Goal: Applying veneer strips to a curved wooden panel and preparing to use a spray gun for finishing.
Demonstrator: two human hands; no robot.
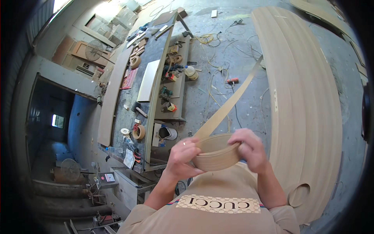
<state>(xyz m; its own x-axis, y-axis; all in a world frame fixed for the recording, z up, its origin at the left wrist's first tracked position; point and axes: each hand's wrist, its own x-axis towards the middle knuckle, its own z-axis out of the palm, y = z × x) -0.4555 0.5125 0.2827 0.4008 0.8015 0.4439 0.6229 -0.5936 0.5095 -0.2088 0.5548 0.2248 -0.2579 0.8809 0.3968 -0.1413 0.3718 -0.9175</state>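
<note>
Single fisheye view, taken from the wearer's head, aimed down and forward; left hand [181, 156] caught close at 6 o'clock, right hand [251, 150] at 4, workbench [133, 95] farther off at 10.

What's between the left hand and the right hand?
In the head view, a coil of wood-coloured strip lies between the left hand and the right hand.

A mallet [141, 112] lies on the workbench [121, 117] near a white panel [149, 80].
</note>
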